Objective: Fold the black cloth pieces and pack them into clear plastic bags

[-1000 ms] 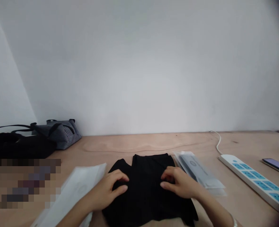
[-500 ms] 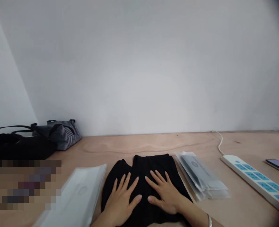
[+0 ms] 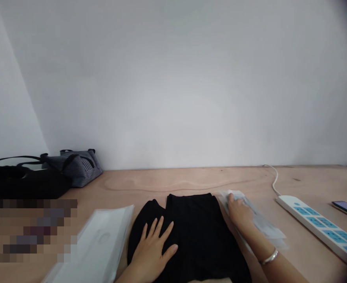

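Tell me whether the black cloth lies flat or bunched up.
Flat: the black cloth lies smooth on the table, the left hand spread on it. Doubled or single layer: cannot tell.

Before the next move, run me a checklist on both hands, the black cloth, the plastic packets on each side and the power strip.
1. Left hand flat on the black cloth piece: ok, fingers spread.
2. Right hand at the translucent plastic packets on the right: ok.
3. Right hand's grip on those packets: cannot tell; its fingers are partly hidden.
4. Cloth's far edge straight: not ok; it has a notch left of its middle.
5. Whitish plastic packet with a grey print on the left, apart from the cloth: ok, bare table shows between.
6. Long white power strip with blue sockets apart from the right-hand packets: ok.
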A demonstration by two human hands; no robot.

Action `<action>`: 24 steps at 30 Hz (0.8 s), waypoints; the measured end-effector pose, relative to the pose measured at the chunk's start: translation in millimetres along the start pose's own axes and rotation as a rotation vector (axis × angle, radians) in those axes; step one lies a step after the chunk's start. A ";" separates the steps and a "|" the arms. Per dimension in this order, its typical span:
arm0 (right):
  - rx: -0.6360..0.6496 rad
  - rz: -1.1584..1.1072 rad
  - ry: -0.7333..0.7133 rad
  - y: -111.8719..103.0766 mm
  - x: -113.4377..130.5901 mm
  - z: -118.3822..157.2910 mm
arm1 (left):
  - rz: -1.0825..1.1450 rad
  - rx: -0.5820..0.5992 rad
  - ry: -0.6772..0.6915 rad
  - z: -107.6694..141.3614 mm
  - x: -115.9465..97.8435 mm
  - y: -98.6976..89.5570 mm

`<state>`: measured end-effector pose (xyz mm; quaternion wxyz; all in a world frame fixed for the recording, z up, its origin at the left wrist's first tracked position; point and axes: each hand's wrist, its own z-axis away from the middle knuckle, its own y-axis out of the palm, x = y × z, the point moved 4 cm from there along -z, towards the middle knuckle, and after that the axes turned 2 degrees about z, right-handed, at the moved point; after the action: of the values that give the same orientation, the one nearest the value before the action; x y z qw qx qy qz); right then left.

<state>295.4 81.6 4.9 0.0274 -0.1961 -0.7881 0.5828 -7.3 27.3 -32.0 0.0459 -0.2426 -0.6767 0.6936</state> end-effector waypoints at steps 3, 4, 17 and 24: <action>-0.045 -0.012 -0.026 -13.2 5.6 -0.2 | 0.033 -0.009 -0.005 -0.3 0.0 0.1; -0.066 -0.032 -0.053 -18.7 9.6 -0.5 | 0.058 -0.025 -0.020 -0.5 0.3 -1.1; -0.118 -0.606 -1.174 -51.0 114.3 71.1 | 0.530 -0.677 -0.058 12.8 19.6 -74.1; 0.096 -0.575 -0.891 -28.1 96.2 74.7 | 0.217 -0.253 0.025 -12.7 -19.1 -41.8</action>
<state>178.7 39.7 -10.6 -0.1422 0.2957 -0.7178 0.6140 3.5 34.9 13.8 -0.0519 -0.3266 -0.7277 0.6009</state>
